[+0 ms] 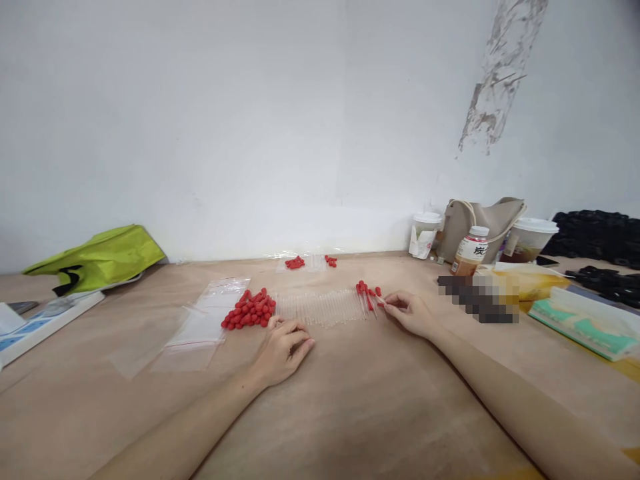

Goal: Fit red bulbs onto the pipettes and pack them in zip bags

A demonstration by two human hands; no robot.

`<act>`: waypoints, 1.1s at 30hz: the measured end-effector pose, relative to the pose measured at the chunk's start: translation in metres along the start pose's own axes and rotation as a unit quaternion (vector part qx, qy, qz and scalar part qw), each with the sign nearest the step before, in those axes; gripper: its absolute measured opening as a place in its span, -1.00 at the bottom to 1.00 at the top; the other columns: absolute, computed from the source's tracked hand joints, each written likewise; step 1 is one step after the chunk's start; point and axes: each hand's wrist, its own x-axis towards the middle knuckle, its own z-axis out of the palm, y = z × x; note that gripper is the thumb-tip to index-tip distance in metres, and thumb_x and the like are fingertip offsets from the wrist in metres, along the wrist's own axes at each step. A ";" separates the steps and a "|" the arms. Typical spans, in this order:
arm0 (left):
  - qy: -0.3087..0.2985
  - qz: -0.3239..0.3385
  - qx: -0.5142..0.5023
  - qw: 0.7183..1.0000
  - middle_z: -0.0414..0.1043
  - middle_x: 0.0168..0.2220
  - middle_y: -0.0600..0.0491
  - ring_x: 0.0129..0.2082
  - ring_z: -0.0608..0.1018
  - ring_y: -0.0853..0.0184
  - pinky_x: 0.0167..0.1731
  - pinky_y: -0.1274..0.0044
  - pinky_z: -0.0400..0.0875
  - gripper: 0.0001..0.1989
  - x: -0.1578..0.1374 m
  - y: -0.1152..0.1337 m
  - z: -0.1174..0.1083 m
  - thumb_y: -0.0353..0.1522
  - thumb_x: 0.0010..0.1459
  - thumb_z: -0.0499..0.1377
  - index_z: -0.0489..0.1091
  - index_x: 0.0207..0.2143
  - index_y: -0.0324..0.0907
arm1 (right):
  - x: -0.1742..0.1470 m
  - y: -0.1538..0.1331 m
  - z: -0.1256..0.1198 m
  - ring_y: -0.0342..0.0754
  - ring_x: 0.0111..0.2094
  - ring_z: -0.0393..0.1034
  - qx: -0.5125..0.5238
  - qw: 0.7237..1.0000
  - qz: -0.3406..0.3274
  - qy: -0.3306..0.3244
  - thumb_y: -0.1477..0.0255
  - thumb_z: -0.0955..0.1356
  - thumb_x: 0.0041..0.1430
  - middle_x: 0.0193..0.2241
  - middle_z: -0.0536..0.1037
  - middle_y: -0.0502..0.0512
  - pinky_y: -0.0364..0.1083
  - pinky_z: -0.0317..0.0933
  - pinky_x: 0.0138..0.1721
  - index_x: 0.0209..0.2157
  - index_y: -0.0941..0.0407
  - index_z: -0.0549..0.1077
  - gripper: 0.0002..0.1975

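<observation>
My right hand (407,313) pinches a thin clear dropper tube (379,301) between thumb and fingers, at the right end of the row. Beside it lie several droppers with red rubber bulbs (363,287) on their ends. A long row of bare clear tubes (320,307) runs side by side across the middle. My left hand (284,350) rests on the table in front of the row's left end, fingers bent and thumb apart, with nothing visible in it. Its fingertips are close to a pile of loose red bulbs (249,311); whether they touch is unclear.
Clear zip bags (200,327) lie left of the pile. A small bag with red bulbs (295,263) lies by the wall. At right stand a lidded cup (425,235), a drink bottle (470,252) and a tissue pack (583,323). A green bag (107,257) and power strip (50,325) are left.
</observation>
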 end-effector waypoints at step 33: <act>0.054 -0.212 0.185 0.958 0.33 -0.31 0.00 -0.21 0.29 0.12 -0.26 0.31 0.04 -0.89 0.017 -0.033 -0.024 -0.27 -0.05 0.12 0.34 -0.49 -0.12 | -0.023 -0.088 0.046 -0.13 -0.40 0.35 0.074 0.967 -0.213 -0.119 0.46 0.31 -0.03 -0.45 0.45 0.05 -0.12 0.24 -0.35 -0.52 0.11 0.43 -0.93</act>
